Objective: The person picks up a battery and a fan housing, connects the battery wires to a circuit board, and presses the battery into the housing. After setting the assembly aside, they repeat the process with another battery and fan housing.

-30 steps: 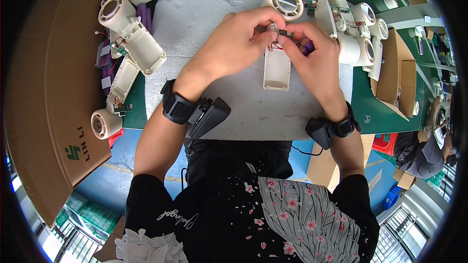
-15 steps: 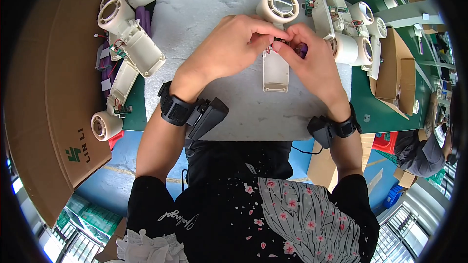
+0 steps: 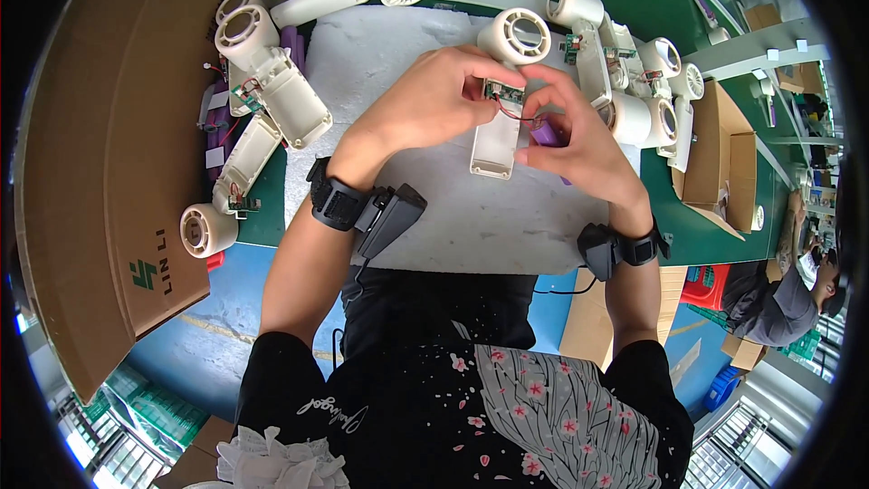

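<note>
A white handheld-fan housing (image 3: 494,152) lies on the foam pad, its round head (image 3: 516,36) away from me and its hollow handle facing up. At the neck of the handle sits a small green circuit board (image 3: 503,91) with red and black wires. My left hand (image 3: 433,98) is closed on the neck from the left, thumb and fingers beside the board. A purple cylindrical battery (image 3: 547,133), wired to the board, rests inside my curled right hand (image 3: 588,145), just right of the handle; the palm hides part of it.
More white fan housings with boards lie at the left (image 3: 294,104) and right (image 3: 634,81) of the grey-white foam pad (image 3: 398,226). Purple batteries (image 3: 217,118) are heaped at the left. A large cardboard box (image 3: 100,154) stands far left, an open carton (image 3: 720,158) at the right.
My right hand has opened out and drawn back to the right, bringing the purple battery and its wires into view. The circuit board now shows at the neck. The view has shifted slightly.
</note>
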